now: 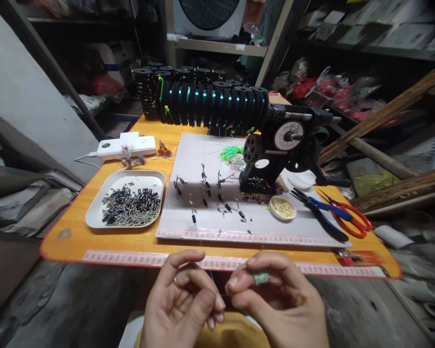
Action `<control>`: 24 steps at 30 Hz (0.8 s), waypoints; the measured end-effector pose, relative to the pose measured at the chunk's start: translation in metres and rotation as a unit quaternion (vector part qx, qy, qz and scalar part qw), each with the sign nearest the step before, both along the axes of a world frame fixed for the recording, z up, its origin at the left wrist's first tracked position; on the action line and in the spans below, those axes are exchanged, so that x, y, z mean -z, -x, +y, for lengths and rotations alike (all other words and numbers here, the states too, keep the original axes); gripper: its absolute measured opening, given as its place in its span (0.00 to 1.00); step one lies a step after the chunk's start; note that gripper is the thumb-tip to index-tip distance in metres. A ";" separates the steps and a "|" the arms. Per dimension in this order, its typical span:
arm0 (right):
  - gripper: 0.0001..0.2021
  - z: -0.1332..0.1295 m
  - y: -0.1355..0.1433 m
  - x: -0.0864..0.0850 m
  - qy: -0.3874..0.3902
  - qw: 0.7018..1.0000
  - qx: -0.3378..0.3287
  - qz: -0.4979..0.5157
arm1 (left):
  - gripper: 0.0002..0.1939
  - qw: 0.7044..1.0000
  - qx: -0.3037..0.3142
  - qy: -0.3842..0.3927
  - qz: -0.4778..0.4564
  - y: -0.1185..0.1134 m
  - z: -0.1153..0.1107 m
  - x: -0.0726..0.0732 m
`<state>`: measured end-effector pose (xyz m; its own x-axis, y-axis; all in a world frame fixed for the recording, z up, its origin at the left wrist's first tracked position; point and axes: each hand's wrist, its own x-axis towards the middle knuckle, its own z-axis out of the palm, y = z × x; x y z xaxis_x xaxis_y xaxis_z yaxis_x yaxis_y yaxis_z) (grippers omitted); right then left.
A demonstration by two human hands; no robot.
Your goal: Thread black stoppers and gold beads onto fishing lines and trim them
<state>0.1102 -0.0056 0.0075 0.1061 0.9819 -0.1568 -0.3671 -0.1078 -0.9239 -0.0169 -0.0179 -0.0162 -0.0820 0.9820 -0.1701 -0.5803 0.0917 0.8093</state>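
Both hands are in front of the table's near edge, fingertips almost meeting. My left hand (188,299) is closed in a pinch, thumb against the bent fingers, with a ring on one finger. My right hand (279,295) pinches thumb to forefinger and has a green patterned wrap (260,277) on a finger. A very thin line (211,275) runs down from the table edge to the fingertips and seems held by both; anything smaller there is hidden. Beyond them, several small black cylinders with wire ends (194,220) lie on a white board (181,193).
A white tray (94,212) of small black and grey pieces stands left. Right are a dish of gold beads (282,209), pliers (321,217) and red-handled scissors (360,224). A black winding machine (261,164) with black spools (210,104) stands behind. Measuring tape (130,257) lines the edge.
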 end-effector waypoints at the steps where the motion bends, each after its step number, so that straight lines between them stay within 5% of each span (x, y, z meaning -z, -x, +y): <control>1: 0.13 -0.001 0.002 0.001 -0.018 1.000 0.002 0.004 | 0.19 1.000 0.002 0.003 -0.003 0.000 0.000 0.001; 10: 0.14 -0.005 0.013 0.008 -0.107 0.992 0.056 -0.026 | 0.19 0.999 0.015 0.016 -0.035 0.005 0.000 0.003; 24: 0.17 -0.007 0.018 0.009 -0.099 0.994 0.044 -0.026 | 0.17 0.999 0.011 0.016 -0.050 0.004 0.000 -0.001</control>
<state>0.0918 -0.0131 -0.0014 0.1953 0.9796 0.0468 -0.3187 0.1085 -0.9416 -0.0206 -0.0177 -0.0147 -0.0425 0.9771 -0.2083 -0.6550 0.1301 0.7443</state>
